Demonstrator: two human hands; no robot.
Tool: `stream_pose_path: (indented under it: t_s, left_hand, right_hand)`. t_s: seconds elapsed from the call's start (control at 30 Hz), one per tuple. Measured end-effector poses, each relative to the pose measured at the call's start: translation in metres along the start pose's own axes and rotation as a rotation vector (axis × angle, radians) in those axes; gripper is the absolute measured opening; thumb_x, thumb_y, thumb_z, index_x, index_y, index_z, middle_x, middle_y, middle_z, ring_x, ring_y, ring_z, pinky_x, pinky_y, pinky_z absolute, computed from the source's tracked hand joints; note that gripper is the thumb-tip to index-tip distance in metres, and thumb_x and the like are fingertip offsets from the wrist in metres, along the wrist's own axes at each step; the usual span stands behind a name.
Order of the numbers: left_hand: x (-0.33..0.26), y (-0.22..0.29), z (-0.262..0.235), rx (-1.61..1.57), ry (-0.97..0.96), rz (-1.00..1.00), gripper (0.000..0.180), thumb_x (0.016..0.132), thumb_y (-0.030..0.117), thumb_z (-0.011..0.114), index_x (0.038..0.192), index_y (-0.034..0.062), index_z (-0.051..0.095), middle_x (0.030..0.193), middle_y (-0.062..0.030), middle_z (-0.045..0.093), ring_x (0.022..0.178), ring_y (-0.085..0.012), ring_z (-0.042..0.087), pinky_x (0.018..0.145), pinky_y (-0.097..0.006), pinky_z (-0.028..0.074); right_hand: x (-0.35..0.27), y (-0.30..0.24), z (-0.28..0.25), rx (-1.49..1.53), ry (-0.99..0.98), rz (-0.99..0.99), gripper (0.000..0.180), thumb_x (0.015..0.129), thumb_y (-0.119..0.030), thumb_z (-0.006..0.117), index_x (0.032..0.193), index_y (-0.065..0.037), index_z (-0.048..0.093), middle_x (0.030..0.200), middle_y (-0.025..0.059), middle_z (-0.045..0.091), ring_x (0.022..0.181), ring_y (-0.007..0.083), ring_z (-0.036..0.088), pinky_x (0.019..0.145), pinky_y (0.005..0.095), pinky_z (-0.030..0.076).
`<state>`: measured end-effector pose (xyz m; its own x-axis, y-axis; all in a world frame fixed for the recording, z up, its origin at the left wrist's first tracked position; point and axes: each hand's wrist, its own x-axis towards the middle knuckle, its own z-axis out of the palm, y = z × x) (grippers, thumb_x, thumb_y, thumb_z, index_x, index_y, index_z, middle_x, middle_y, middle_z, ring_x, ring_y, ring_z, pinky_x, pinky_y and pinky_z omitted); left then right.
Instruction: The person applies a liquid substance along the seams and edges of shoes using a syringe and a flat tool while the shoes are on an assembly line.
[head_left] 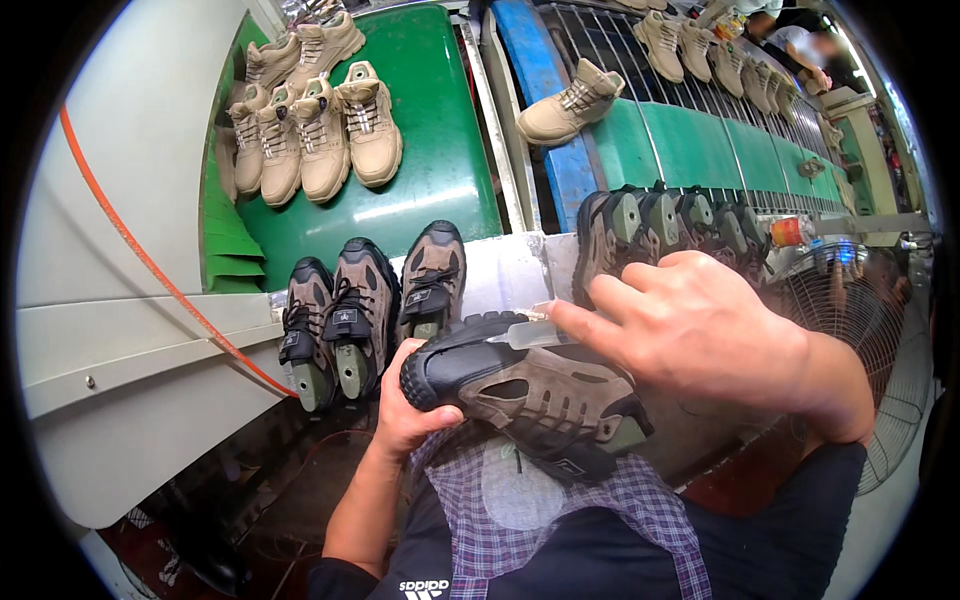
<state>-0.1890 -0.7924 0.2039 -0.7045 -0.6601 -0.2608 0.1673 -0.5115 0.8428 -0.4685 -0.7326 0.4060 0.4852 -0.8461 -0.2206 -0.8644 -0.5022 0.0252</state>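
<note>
A brown suede and black hiking shoe (pixel 545 400) lies on its side over my lap, toe to the left, with a green last inside it. My left hand (pixel 408 408) is closed around the toe end, its thumb on the near side. In my right hand (pixel 690 320) is a translucent syringe (pixel 533 334), held above the shoe. Its thin tip points left and meets, or comes very near, the edge between the black toe cap and the sole. The fingers of that hand are curled, and the syringe's rear end is partly hidden.
Three similar brown shoes (pixel 362 300) stand at left on a ledge; several more (pixel 655 222) stand at right. Tan boots (pixel 322 140) rest on a green conveyor (pixel 430 110). One tan boot (pixel 567 105) sits by a metal-rod rack. A wire-caged fan (pixel 850 310) stands right; an orange hose (pixel 140 250) hangs left.
</note>
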Motion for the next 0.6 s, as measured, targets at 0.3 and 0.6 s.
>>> stream_pose_path:
  t_s: [0.3, 0.6]
  left_hand:
    - [0.004, -0.005, -0.001, -0.064, 0.0, 0.001, 0.083, 0.061, 0.033, 0.097, 0.122, -0.0011, 0.053, 0.112, -0.0073, 0.064, 0.103, -0.0155, 0.061, 0.094, -0.031, 0.048]
    - [0.073, 0.003, 0.009, -0.316, -0.125, 0.049, 0.082, 0.073, 0.039, 0.081, 0.134, -0.0071, 0.052, 0.124, -0.0152, 0.065, 0.113, -0.0256, 0.065, 0.101, -0.039, 0.05]
  right_hand:
    - [-0.023, -0.003, 0.011, 0.088, -0.04, 0.121, 0.044, 0.082, -0.017, 0.064, 0.125, -0.005, 0.062, 0.082, 0.0033, 0.06, 0.069, 0.0187, 0.065, 0.059, 0.0321, 0.052]
    - [-0.023, 0.027, 0.048, 0.829, 0.549, 0.476, 0.054, 0.09, -0.017, 0.074, 0.139, -0.004, 0.054, 0.094, 0.0066, 0.062, 0.083, 0.0159, 0.065, 0.072, 0.0325, 0.054]
